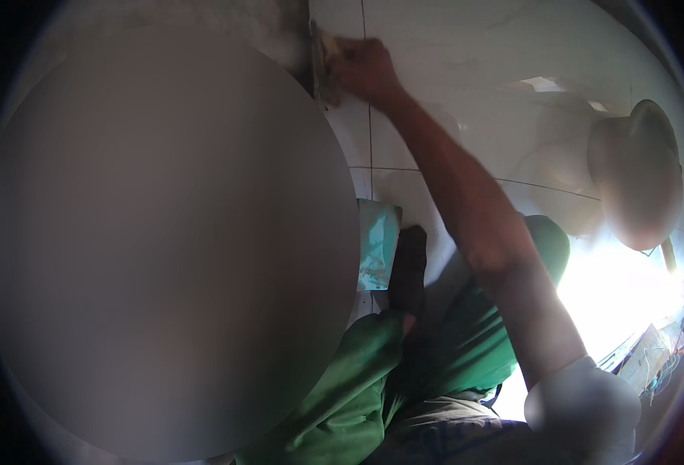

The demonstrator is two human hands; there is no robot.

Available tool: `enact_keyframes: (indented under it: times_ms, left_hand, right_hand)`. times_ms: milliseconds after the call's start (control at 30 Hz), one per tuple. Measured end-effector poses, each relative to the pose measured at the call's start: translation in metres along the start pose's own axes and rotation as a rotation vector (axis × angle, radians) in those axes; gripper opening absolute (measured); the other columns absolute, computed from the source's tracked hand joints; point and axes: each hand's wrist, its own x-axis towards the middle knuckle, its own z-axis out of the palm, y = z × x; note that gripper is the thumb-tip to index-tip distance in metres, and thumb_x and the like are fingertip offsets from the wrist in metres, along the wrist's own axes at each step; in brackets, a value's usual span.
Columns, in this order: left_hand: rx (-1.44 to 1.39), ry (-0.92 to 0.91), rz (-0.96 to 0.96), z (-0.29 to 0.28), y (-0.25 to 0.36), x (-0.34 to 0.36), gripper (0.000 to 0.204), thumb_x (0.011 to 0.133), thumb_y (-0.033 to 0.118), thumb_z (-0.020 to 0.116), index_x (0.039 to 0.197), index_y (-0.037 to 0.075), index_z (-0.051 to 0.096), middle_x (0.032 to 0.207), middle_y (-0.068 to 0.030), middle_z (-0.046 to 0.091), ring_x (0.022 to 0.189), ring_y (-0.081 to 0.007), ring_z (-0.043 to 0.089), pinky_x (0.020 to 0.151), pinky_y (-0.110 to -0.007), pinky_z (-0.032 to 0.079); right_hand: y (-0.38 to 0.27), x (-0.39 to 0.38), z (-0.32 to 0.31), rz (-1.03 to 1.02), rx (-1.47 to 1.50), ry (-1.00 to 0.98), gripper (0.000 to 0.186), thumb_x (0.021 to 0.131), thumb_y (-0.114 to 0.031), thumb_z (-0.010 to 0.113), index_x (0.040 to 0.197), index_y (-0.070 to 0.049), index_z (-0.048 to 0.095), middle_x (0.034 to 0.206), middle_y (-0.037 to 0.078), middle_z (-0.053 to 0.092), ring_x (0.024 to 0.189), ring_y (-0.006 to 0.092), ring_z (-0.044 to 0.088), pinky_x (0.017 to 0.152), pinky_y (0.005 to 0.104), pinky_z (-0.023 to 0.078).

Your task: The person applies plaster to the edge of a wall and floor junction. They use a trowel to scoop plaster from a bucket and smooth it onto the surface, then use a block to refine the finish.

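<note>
My right arm reaches far forward, and my right hand (365,70) is closed around the yellowish handle of a flat trowel (320,74). The trowel's grey blade stands nearly edge-on along the left edge of the pale tiles (466,70), by a dark grey rough surface. Exact contact between blade and edge is too dim to tell. A large blurred disc covers the left half of the view, and my left hand does not show. Beside my dark-covered foot (410,267) lies a teal flat piece (378,244) with dirty smears, its left side hidden by the disc.
My green-trousered legs (466,360) are bent below the arm. A pale rounded object (636,178), blurred, is at the right. Bright light glares below it. Boards and tangled strings (656,356) lie at the lower right. Dark joint lines cross the tiles.
</note>
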Motion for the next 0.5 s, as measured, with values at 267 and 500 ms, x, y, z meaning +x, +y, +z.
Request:
enact_keyframes:
  times_ms: [267,500]
  left_hand:
    - [-0.010,0.106,0.060,-0.049,-0.019,-0.005,0.046,0.102,0.033,0.063,0.139,0.005,0.062,0.124,-0.0066,0.070,0.111,-0.0193,0.069,0.096,-0.041,0.057]
    - [-0.012,0.090,0.008,-0.046,-0.027,0.012,0.046,0.102,0.033,0.063,0.139,0.005,0.062,0.124,-0.0068,0.070,0.110,-0.0195,0.069,0.095,-0.041,0.057]
  right_hand:
    - [0.021,-0.054,0.061,-0.201,-0.200,0.043,0.039,0.085,-0.033,0.067,0.110,-0.004,0.077,0.085,0.022,0.075,0.081,0.0309,0.077,0.077,0.0429,0.057]
    - [0.011,0.009,0.025,-0.140,-0.064,0.156,0.036,0.087,-0.029,0.069,0.112,-0.005,0.076,0.078,0.018,0.074,0.069,0.0232,0.071,0.073,0.0416,0.057]
